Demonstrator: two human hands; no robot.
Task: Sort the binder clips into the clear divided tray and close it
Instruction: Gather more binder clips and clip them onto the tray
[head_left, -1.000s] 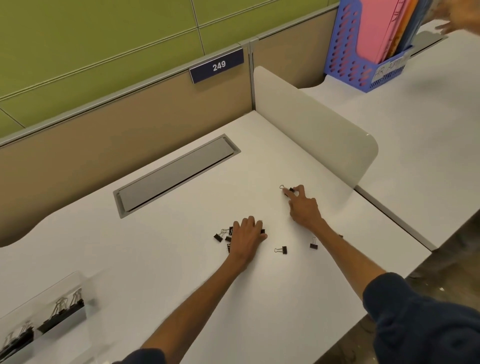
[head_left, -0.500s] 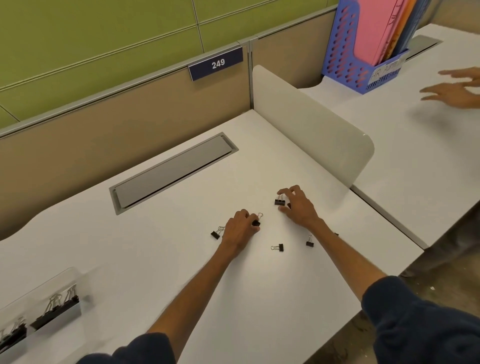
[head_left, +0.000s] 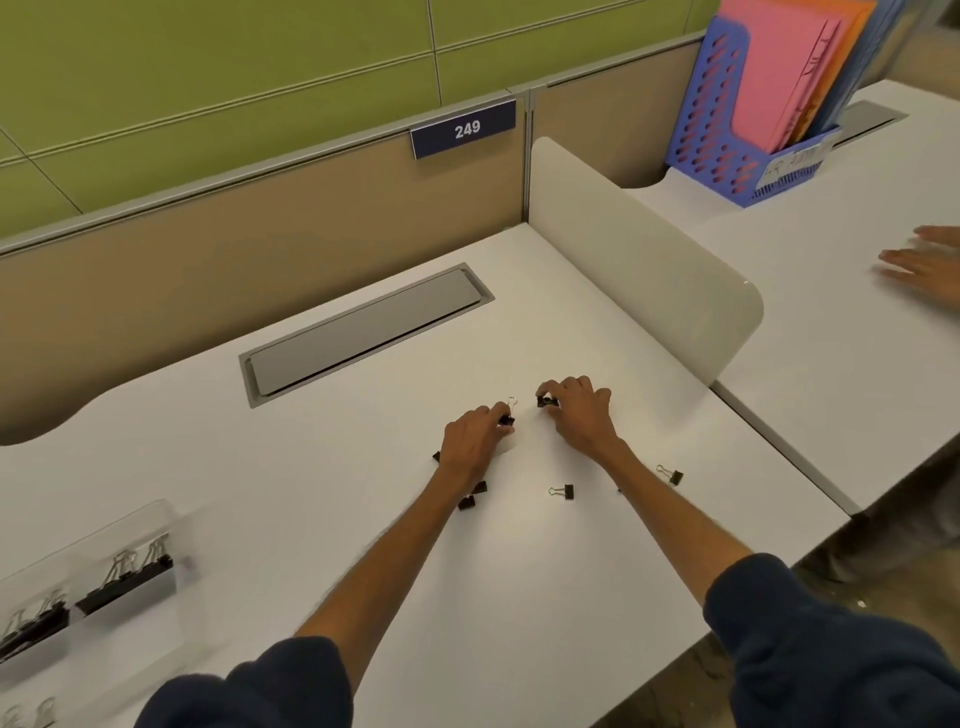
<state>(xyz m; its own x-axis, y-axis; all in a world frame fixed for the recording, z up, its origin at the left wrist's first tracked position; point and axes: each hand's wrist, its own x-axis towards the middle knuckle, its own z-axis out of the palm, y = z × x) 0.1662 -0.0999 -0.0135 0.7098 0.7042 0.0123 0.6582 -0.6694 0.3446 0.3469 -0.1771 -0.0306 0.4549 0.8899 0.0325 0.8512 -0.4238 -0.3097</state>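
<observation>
**Both hands pinching clips at desk 249**

A white desk (head_left: 363, 545) is filling most of the frame. A pale divider panel (head_left: 639, 260) is standing along its right side, and a blue file holder (head_left: 727, 135) of coloured folders is sitting on the neighbouring desk beyond. A grey cable hatch (head_left: 363, 332) is lying flush in the desktop toward the back.

At the near left edge, well apart from the hands, the clear divided tray (head_left: 156, 525) is sitting with larger black clips (head_left: 124, 577) lined up in its compartments. Blur is hiding whether its lid is up.

Near the desk's middle, the left hand (head_left: 475, 441) is curling its fingers and pinching a small binder clip (head_left: 506, 418) at the fingertips, with the wire handle sticking up. Just beside it, the right hand (head_left: 582, 415) is arching over and pinching a second binder clip (head_left: 546, 401) between thumb and fingers.

One loose clip (head_left: 566, 491) is lying between the forearms and another stray clip (head_left: 674, 475) to the right of the right forearm. A pair of clips (head_left: 472, 496) is lying against the left wrist. At the far right edge, another person's hand (head_left: 924, 270) is hovering, fingers spread.
</observation>
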